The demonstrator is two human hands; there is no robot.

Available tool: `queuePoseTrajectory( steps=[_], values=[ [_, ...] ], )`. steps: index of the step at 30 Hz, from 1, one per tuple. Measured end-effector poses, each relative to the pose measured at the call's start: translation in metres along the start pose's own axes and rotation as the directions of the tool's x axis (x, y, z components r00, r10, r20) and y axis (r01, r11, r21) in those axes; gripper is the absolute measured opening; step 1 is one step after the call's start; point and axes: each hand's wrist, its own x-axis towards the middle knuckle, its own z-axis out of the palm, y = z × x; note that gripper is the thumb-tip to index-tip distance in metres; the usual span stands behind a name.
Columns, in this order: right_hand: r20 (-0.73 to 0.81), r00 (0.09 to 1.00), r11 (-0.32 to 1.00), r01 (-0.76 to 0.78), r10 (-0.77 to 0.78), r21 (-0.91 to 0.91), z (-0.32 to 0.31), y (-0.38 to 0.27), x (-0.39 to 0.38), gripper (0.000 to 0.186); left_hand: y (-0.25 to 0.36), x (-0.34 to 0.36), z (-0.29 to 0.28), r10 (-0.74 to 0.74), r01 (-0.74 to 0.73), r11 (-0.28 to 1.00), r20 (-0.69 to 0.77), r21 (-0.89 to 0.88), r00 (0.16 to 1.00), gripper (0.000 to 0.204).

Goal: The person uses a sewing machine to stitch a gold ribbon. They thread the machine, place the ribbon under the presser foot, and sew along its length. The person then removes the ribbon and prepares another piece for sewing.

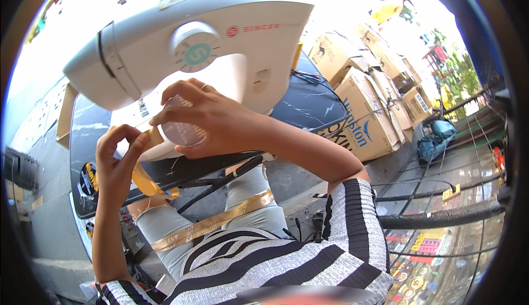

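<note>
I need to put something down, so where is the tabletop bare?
To the right, the dark marbled tabletop is bare between the sewing machine and the cables. At left, a narrower bare strip lies between the left hand and the tabletop's edge, beyond the round black item. Crowded: the space before the machine's opening, where the right hand holds a round disc.

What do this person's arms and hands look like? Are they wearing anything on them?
The left hand and right hand have no gloves. One right finger wears a thin ring. No watch shows on either wrist. The forearms are uncovered, and the ribbed knit sleeves have black and light-grey stripes.
</note>
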Motion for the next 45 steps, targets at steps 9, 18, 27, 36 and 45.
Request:
queuePoseTrajectory(
  steps=[9,18,27,36,45],
  values=[
    [0.091,0.994,0.992,-0.043,0.054,-0.122,0.009,0.003,0.011,0.05,-0.023,0.012,-0.015,-0.05,0.043,0.94,0.01,0.34,0.999,0.032],
    [0.093,0.993,0.986,-0.058,0.074,-0.158,0.003,-0.001,0.023,0.035,-0.011,0.033,-0.02,-0.138,0.096,0.907,0.074,0.41,0.988,0.027],
    [0.113,0.992,0.987,-0.041,0.059,-0.155,0.003,-0.002,0.027,0.032,-0.024,0.034,-0.024,-0.091,0.031,0.9,0.118,0.435,0.989,0.039],
    [0.152,0.983,0.978,-0.071,0.102,-0.198,0.003,0.0,0.026,0.035,-0.037,0.037,-0.059,-0.057,-0.012,0.955,0.221,0.297,0.974,0.045],
    [0.12,0.992,0.978,-0.024,0.049,-0.206,0.005,0.004,0.027,0.035,-0.035,0.031,-0.084,-0.285,0.093,0.665,0.137,0.741,0.948,0.039]
  ],
)
